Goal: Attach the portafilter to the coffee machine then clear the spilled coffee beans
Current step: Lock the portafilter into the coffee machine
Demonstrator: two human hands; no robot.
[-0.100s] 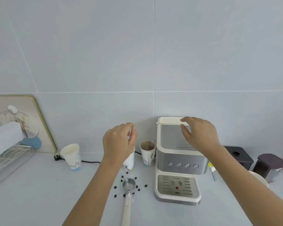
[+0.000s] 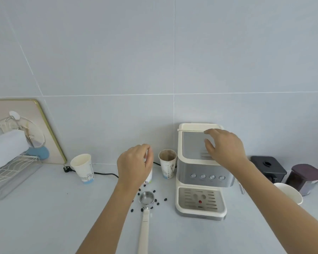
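Observation:
The portafilter [image 2: 145, 209] lies on the counter with its steel basket away from me and its cream handle pointing toward me. Dark coffee beans [image 2: 156, 200] are scattered around the basket. The cream and silver coffee machine [image 2: 200, 173] stands to the right of them. My left hand [image 2: 134, 165] hovers above a paper cup [image 2: 149, 177] just behind the beans, fingers loosely curled and holding nothing that I can see. My right hand [image 2: 224, 149] is over the machine's top, fingers apart, empty.
Two more paper cups [image 2: 83, 168] [image 2: 167, 163] stand near the wall, with a black power cord [image 2: 106, 174] between them. A wire dish rack [image 2: 9, 167] sits at the left. At the right are a black box [image 2: 268, 168], a dark-lidded jar [image 2: 305, 178] and a white bowl [image 2: 290, 192].
Both hands have dropped slightly in the view; my right hand has slid down from the machine's back rim onto its top.

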